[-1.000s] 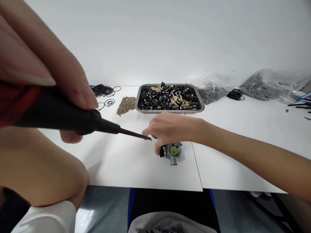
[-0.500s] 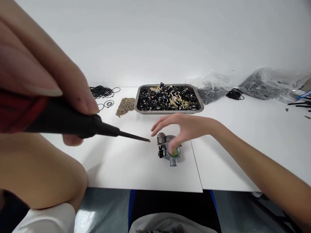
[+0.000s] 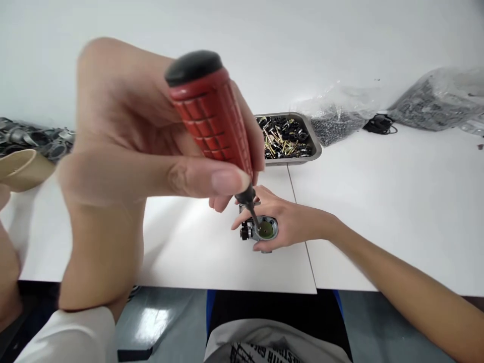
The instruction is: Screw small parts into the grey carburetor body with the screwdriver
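Observation:
Large and close to the camera, my left hand (image 3: 151, 151) is closed around the red and black handle of a screwdriver (image 3: 212, 116). The screwdriver slants down, its tip inside the round opening of a small grey metal carburetor (image 3: 273, 228) with a green inside. My right hand (image 3: 278, 217) wraps around the carburetor from the right, thumb at the near side and fingers at the far side, holding it on the white table (image 3: 227, 267). The fingers and the metal body hide part of each other.
Behind, a metal tray (image 3: 315, 151) holds black and brass-coloured parts, partly hidden by my left hand. Clear bags of small dark parts (image 3: 434, 101) lie back right, beside a black bundle (image 3: 379, 124). Dark rings (image 3: 34, 138) and a beige curved object (image 3: 28, 169) are at the left.
My left hand has turned the screwdriver from nearly level to steeply downward, bringing its tip to the carburetor. My right hand has closed around the carburetor. The view has shifted.

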Demonstrator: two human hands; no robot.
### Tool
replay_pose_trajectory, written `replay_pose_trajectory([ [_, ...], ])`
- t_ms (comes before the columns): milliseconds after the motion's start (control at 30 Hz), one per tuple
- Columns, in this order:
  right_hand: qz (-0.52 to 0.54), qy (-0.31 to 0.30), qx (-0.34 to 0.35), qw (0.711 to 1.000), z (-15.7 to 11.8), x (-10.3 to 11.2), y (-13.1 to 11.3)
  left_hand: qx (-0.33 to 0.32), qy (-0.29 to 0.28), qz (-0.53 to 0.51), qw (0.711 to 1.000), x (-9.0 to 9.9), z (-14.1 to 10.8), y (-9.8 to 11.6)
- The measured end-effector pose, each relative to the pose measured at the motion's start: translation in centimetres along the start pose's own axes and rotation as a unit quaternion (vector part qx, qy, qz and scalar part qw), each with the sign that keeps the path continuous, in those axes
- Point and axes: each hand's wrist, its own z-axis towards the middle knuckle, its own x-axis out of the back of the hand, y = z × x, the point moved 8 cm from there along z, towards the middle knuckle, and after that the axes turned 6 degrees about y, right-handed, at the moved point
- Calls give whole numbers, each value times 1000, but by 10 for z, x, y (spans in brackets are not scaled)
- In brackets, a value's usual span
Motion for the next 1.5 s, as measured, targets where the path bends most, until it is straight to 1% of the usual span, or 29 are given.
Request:
replay_pose_trajectory([
  [67,-9,7,16,1000,-1,1,-2,7,-73,-35,997,-12,5,5],
  [100,-12,10,21,1000,-1,1,-2,14,-96,-47,994,-15,7,5],
  [133,-13,11,24,1000,-1,1,-2,21,-105,-53,993,-17,8,5],
  [200,-14,13,27,999,-1,1,-2,31,-97,-58,993,-18,11,5],
  [300,-13,15,28,999,-1,1,-1,37,-95,-71,992,-24,13,5],
  [433,-15,9,23,1000,-2,0,1,20,-89,-53,994,-30,15,8],
  [633,-19,9,17,1000,-2,0,1,42,-116,-49,991,-35,13,4],
  [733,-13,10,13,1000,-3,0,1,16,-127,-78,989,-41,14,11],
  [833,-8,11,17,1000,-2,1,0,-46,-113,-139,983,-47,16,22],
  [900,-6,11,19,1000,-2,1,-1,-85,-112,-189,972,-50,16,29],
  [967,-8,11,18,1000,-2,1,0,-81,-94,-211,970,-50,17,30],
  [1100,-13,17,23,1000,-2,1,-1,-44,-27,-171,984,-44,22,35],
  [1200,-14,22,26,999,-2,1,-1,-84,-22,-168,982,-43,24,47],
  [1267,-9,19,21,1000,-2,1,0,-131,-20,-196,972,-41,23,55],
  [1300,-6,17,19,1000,-2,1,0,-159,-8,-210,965,-38,22,59],
  [1333,-3,18,20,1000,-2,1,0,-183,14,-220,958,-33,21,62],
  [1400,-1,21,25,999,-1,1,-1,-213,78,-209,951,-22,17,64],
  [1433,-3,23,27,999,-1,1,-1,-213,93,-195,953,-19,15,63],
  [1467,-5,24,26,999,-1,1,-1,-198,91,-181,959,-19,14,60],
  [1500,-7,24,24,999,-1,1,-1,-172,67,-167,969,-22,15,57],
])
